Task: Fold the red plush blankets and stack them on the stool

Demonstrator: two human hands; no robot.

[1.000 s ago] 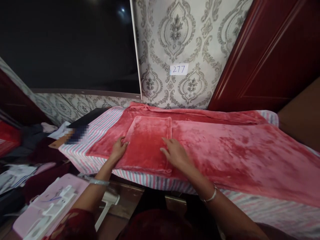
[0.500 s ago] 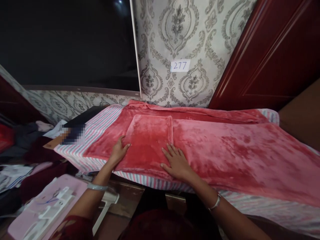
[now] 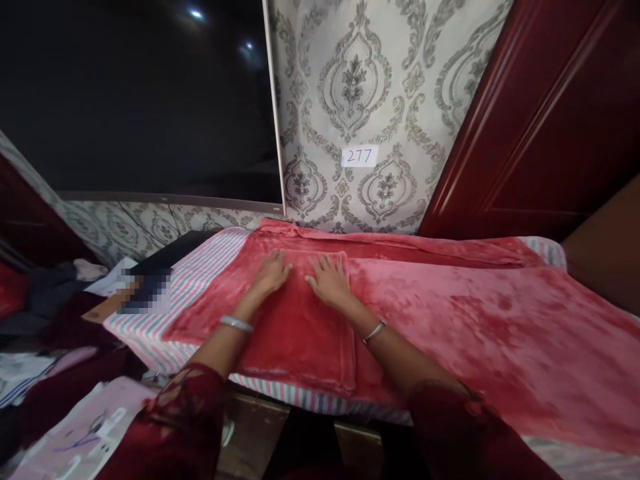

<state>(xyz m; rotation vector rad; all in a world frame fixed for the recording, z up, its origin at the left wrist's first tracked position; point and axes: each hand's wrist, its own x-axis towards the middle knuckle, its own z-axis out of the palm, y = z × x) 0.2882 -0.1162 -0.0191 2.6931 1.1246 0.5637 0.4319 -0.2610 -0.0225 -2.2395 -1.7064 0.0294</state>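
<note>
I see left hand (image 3: 273, 272) and right hand (image 3: 327, 280) splayed flat, gripping nothing, on the folded blanket (image 3: 300, 333) mid-frame; it looks soft, limp, light, so I'd pinch its corners.

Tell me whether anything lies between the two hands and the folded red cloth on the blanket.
Nothing visible does. The left hand and the right hand both lie flat, fingers spread, directly on the far end of the folded red cloth, which rests on the larger red blanket.
</note>
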